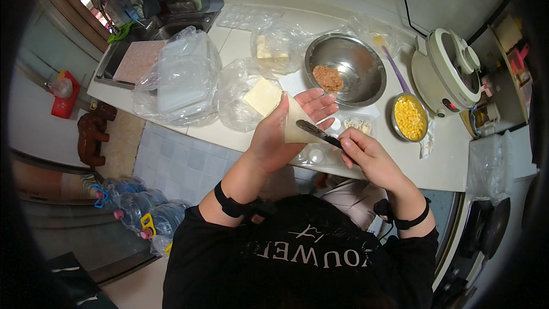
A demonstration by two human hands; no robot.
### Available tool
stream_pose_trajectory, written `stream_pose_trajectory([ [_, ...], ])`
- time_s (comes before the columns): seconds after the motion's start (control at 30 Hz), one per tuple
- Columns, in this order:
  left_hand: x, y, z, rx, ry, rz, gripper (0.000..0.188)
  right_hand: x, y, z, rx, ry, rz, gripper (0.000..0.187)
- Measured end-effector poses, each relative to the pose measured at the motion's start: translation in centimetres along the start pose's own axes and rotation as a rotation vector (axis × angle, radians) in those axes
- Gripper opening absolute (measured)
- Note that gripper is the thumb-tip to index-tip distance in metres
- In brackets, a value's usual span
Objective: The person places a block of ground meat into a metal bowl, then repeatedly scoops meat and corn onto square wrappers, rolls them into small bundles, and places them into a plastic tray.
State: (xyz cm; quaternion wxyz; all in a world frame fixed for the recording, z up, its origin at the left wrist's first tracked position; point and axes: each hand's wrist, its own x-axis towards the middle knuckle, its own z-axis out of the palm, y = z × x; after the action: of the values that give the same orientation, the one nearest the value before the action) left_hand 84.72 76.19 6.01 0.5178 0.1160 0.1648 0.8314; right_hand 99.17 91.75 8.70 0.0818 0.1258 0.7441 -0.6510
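On my left hand [273, 127] a thin square dough wrapper [295, 125] lies across the palm, with the thumb at its edge and the fingers stretched out. My right hand [366, 153] grips the handle of a dark, flat spreading knife [315, 130], whose blade is over the wrapper. Just left of it, a stack of pale square wrappers [263, 96] rests on an opened clear plastic bag [233, 106]. Beyond my hands stands a steel bowl [366, 71] with a clump of ground meat filling [328, 79]. Partly under my hands is a clear plastic tray [313, 153] with round hollows and small pale pieces.
At right, a small metal bowl [393, 115] holds yellow bits beside a purple-handled utensil [396, 68] and a cream electric cooker [437, 74]. Bagged containers [186, 74], another bagged pale block [271, 51] and a sink [107, 68] are at left. Large water bottles [137, 203] stand on the floor.
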Motion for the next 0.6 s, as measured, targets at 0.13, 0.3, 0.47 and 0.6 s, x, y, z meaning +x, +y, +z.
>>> stream_pose_trajectory([
  [0.13, 0.0, 0.0, -0.2, 0.027, -0.024, 0.012, 0.055, -0.2, 0.0, 0.2, 0.019, -0.013, 0.002, 0.027],
  [0.3, 0.0, -0.2, -0.3, 0.008, -0.091, 0.025, 0.055, -0.5, 0.2, 0.1, 0.041, -0.008, -0.009, 0.027],
  [0.47, 0.0, -0.5, -0.3, -0.016, -0.11, 0.014, 0.055, -0.3, 0.7, 0.4, 0.034, 0.012, 0.031, 0.024],
  [0.6, -0.1, -0.6, -0.5, -0.03, -0.164, 0.024, 0.063, -0.4, 0.9, 1.3, 0.058, 0.106, -0.044, 0.018],
])
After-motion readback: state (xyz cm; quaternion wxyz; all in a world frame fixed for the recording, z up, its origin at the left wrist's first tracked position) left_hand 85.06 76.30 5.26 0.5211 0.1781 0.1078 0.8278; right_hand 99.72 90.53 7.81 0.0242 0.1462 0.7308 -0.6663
